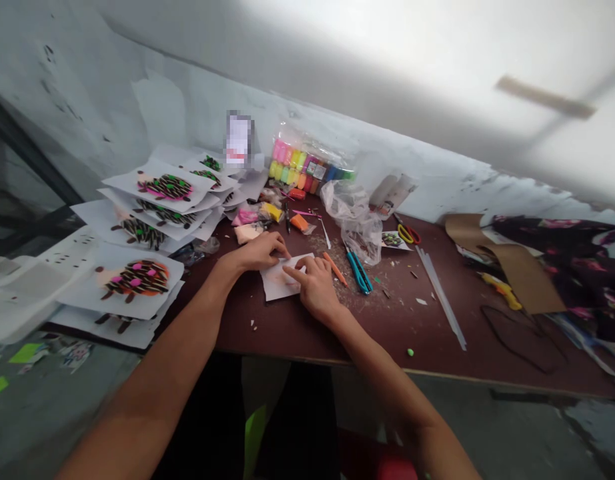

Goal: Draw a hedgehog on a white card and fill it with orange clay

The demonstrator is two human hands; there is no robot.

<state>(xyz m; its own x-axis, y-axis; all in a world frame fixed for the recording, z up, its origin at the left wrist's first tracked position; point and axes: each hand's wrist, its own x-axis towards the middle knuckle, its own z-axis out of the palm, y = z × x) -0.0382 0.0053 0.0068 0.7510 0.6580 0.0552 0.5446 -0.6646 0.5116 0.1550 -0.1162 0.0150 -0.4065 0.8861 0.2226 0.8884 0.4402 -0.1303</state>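
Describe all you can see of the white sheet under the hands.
The white sheet looks like paper, roughly four-sided, lying on the dark reddish-brown table. It bears a faint peach-orange patch, partly hidden by fingers. The left hand is at its far left part; the right hand covers some of its right side. Finer marks are too blurred to tell.

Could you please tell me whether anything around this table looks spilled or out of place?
Yes: tan crumbs lie scattered around the teal tool, as if spilled. A small green lump sits alone near the front edge of the table, and paper scraps litter the floor at left.
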